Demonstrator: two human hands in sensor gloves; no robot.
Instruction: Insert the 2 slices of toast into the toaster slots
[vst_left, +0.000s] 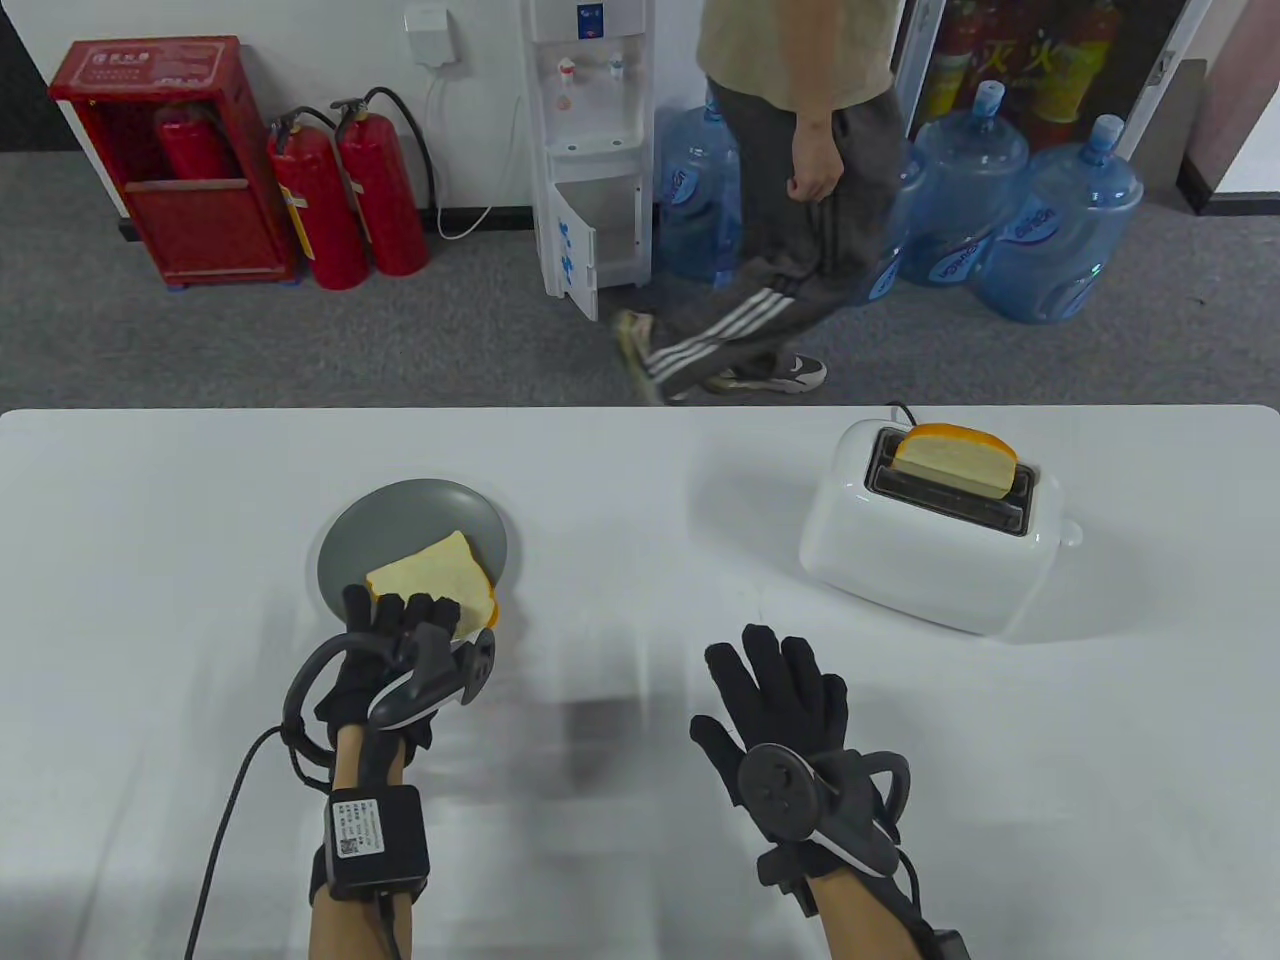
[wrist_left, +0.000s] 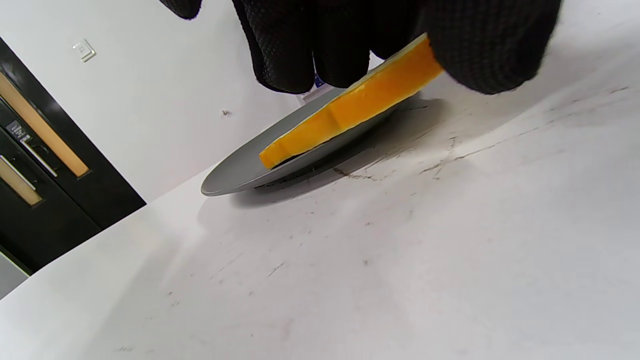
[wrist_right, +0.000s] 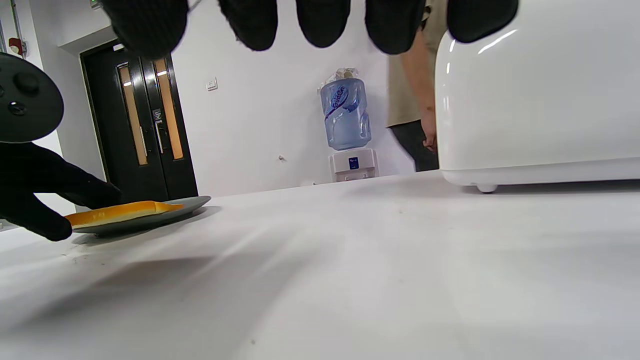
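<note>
Toast (vst_left: 435, 580) lies on the grey plate (vst_left: 400, 520) directly under the fingertips of my left hand (vst_left: 400, 650), while a second slice (vst_left: 955, 458) stands upright in the far slot of the white toaster (vst_left: 930, 530), well ahead of my right hand (vst_left: 790, 740) and off to its right. From the table view I see the left hand's fingers curled over the near edge of the plated slice, and the right hand held flat above the white table (vst_left: 640, 480), fingers straight and spread, gripping nothing. Beyond the table a person (vst_left: 790, 200) walks past a water dispenser (vst_left: 590, 150), several blue water bottles (vst_left: 1060, 230) and two red fire extinguishers (vst_left: 345, 200).

In the left wrist view, my gloved fingers (wrist_left: 300, 45) lie on top of the toast (wrist_left: 350, 110) and the thumb (wrist_left: 490, 45) presses at its orange crust, pinching the slice; its gripped end is raised, the other end rests on the plate (wrist_left: 235, 175).

In the right wrist view, my right fingertips (wrist_right: 320, 22) hang apart in a row along the top edge, wide and touching nothing. The toaster (wrist_right: 535, 100) sits just ahead to the right of them. Far to their left, the left hand (wrist_right: 35, 195) meets the toast (wrist_right: 120, 212) on the plate (wrist_right: 150, 220).
</note>
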